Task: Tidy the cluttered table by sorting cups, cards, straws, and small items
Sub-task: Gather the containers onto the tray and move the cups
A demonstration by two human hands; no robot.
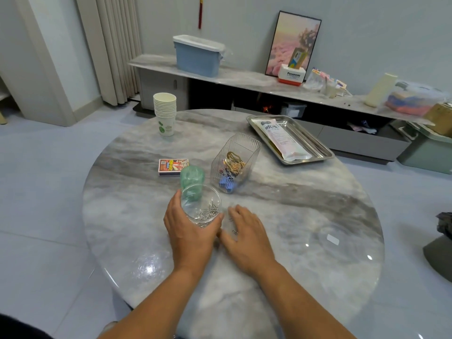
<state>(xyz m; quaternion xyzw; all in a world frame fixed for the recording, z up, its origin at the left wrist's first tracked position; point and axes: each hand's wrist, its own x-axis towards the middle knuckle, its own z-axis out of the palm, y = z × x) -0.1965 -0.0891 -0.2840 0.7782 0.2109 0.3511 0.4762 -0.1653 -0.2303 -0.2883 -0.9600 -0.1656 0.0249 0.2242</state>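
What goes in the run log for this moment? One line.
left hand: holds clear cup of paper clips | right hand: flat on table by loose clip

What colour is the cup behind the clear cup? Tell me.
Translucent green cup, just behind the clear cup; head view.

I see the bench (293, 216) as grey-and-white marble with darker bands. Paper cups (165, 111): white, green leaf print. Card box (171, 167): red and white, blue edge. One cup (192, 182) translucent green; one glass (200, 206) clear, silver clips inside. Ribbed clear holder (236, 162) shows gold and blue items. Tray (315, 148) silver.
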